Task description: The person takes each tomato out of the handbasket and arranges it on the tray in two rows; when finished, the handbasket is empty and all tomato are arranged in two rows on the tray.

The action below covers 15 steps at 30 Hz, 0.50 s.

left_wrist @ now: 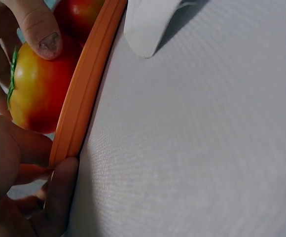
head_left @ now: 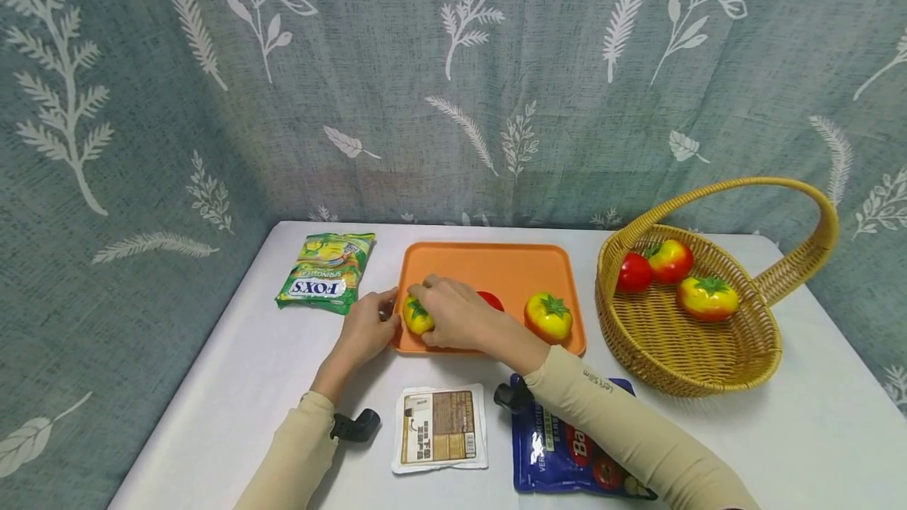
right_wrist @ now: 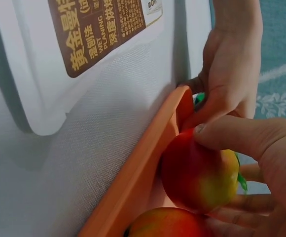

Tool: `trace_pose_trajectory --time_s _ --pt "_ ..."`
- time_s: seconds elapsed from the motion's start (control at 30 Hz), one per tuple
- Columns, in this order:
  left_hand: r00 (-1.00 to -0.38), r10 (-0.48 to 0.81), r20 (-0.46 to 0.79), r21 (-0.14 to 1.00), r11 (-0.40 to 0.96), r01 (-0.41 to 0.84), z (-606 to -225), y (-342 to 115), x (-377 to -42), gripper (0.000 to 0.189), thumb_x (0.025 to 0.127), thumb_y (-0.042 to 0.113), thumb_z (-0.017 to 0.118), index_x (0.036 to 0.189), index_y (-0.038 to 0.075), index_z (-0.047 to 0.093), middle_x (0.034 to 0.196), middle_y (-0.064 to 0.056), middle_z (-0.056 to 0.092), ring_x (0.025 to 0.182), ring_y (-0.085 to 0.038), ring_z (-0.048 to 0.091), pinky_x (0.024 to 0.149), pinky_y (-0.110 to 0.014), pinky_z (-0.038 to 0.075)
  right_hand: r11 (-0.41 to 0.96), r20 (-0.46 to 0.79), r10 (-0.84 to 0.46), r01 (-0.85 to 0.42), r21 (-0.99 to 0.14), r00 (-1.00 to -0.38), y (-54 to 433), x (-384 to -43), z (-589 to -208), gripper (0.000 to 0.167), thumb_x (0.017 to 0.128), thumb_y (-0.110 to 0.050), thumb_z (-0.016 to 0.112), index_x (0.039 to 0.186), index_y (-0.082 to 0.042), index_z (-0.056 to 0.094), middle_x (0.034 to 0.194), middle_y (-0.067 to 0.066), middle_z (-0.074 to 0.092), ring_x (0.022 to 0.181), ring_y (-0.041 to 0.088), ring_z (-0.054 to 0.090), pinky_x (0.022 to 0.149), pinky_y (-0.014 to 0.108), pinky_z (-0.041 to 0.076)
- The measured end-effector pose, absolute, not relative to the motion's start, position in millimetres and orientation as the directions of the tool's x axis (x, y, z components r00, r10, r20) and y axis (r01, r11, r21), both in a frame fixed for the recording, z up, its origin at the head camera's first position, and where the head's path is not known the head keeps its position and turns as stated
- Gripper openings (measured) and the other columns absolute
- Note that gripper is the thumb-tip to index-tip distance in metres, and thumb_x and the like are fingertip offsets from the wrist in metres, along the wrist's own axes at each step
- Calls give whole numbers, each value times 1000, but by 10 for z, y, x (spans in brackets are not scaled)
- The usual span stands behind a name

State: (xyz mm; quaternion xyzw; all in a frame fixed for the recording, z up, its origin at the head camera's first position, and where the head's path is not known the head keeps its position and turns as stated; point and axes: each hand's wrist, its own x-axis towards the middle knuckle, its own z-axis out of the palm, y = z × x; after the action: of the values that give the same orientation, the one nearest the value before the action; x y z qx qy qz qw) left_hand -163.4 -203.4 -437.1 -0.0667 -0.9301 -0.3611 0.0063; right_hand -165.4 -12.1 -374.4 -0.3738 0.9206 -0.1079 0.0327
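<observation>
An orange tray (head_left: 489, 262) lies on the white table. At its left end my left hand (head_left: 364, 329) pinches the rim; the left wrist view shows thumb and finger on either side of that rim (left_wrist: 86, 84). Inside the tray's near left corner, my right hand (head_left: 460, 313) holds a red-and-yellow tomato (head_left: 416, 315) with a green leafy top, thumb on one side and fingers on the other. A red tomato (head_left: 490, 301) beside it is mostly hidden by the right hand. Another yellow-and-red tomato (head_left: 549, 317) sits at the tray's right end.
Right of the tray stands a wicker basket (head_left: 680, 368) with a tall handle and three tomatoes inside. A green FOX'S candy bag (head_left: 327, 270) lies at the back left. Nearer are a white-and-brown packet (head_left: 441, 427) and a blue pouch (head_left: 546, 471), partly under the right forearm.
</observation>
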Motion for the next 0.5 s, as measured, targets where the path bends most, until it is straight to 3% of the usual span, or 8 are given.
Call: trace_pose_trajectory --time_s 0.2,0.5 --pt "-991 119 60 672 729 128 -4375 -2032 -1623 52 86 4 64 137 -5 57 96 -14 64 78 -23 55 61 -30 44 702 17 -686 -667 -250 -728 -116 -1659 -3730 71 80 -32 82 141 -6 55 121 10 58 95 18 55 83 30 52" --pt "-991 122 62 675 726 132 -4372 -2030 -1615 52 87 5 64 138 -4 56 98 -14 64 81 -24 55 64 -31 45 699 72 -658 -644 -311 -749 84 -1658 -3560 84 77 -41 83 147 -8 49 141 13 52 123 27 53 97 43 48"
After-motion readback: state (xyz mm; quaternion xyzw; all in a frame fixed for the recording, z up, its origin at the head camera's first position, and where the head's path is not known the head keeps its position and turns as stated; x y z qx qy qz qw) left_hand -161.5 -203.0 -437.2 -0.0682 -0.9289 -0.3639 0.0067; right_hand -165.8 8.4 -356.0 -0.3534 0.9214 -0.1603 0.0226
